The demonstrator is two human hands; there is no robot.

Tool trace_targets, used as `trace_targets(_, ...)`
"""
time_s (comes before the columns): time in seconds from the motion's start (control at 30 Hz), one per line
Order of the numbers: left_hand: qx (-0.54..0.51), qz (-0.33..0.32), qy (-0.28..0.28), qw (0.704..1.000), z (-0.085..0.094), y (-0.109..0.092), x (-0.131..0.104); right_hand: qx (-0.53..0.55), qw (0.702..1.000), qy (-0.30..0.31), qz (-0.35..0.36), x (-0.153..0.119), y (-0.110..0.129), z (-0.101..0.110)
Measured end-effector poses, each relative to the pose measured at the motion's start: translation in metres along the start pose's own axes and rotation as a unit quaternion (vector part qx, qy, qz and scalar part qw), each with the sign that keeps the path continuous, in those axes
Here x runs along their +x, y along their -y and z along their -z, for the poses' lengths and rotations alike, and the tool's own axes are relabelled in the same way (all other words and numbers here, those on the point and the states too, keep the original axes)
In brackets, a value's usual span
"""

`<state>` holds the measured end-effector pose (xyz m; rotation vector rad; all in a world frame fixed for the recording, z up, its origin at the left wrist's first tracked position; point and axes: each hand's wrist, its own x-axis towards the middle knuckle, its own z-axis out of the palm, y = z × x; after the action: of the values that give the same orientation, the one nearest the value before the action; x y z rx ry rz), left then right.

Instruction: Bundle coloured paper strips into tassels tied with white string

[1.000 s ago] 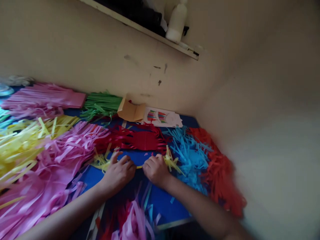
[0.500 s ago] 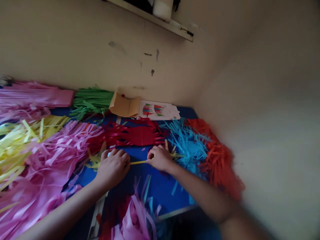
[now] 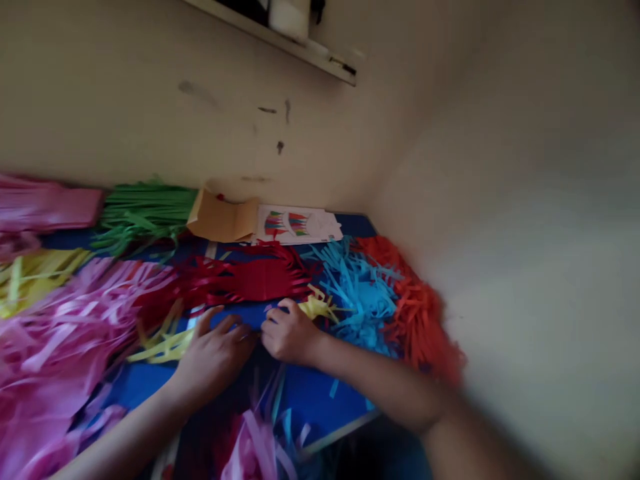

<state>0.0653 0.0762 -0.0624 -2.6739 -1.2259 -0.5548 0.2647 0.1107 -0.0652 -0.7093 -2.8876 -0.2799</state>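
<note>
Yellow fringe (image 3: pixel 173 345) shows left of the left hand (image 3: pixel 217 355) and right of the right hand (image 3: pixel 289 333), any join between hidden. Curled fingers nearly meet; whether they clamp it, I cannot tell. The far-left pink bundle (image 3: pixel 75 208) is cut off.

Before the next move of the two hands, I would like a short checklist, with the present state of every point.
1. Left hand has a firm hold: cannot tell, its grip is hidden.
2. Right hand has a firm hold: cannot tell, same reason.
3. Hands close together above the blue tabletop: ok.
4. Yellow strips visible beside the left hand: ok.
5. Yellow bunch by the right hand separate from the light-blue fringe: not ok, they overlap in view.
6. Printed sheet uncovered by the hands: ok.
</note>
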Motion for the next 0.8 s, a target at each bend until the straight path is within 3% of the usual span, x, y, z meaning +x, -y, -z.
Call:
trace_targets(0.17, 0.013, -0.026, -0.035, 0.999, -0.010, 0.010, -0.001, -0.002, 0.999, 0.006, -0.033, 0.005, -0.002, 0.006)
trace_targets(0.37, -0.034, -0.065, -0.082, 0.994, -0.011, 0.014, 0.002, -0.005, 0.999, 0.039, -0.009, 0.015, 0.003, 0.018)
trace_targets(0.5, -0.014, -0.044, -0.077, 0.996, -0.006, 0.012, -0.005, 0.059, 0.989, 0.059, -0.118, 0.017, 0.010, 0.027)
trace_targets(0.6, 0.003, -0.055, -0.106, 0.993, 0.013, 0.013, -0.018, 0.176, 0.962, 0.005, -0.210, 0.011, 0.020, 0.047)
trace_targets(0.67, 0.003, -0.063, -0.117, 0.991, 0.034, 0.012, -0.024, 0.333, 0.911, -0.030, -0.242, 0.007, 0.024, 0.065)
trace_targets(0.7, 0.003, -0.069, -0.122, 0.990, 0.046, 0.010, -0.026, 0.434, 0.866, -0.022, -0.248, 0.005, 0.024, 0.073)
trace_targets(0.8, 0.005, -0.105, -0.163, 0.981, 0.078, 0.003, -0.023, 0.702, 0.665, 0.045, -0.252, 0.004, 0.023, 0.089)
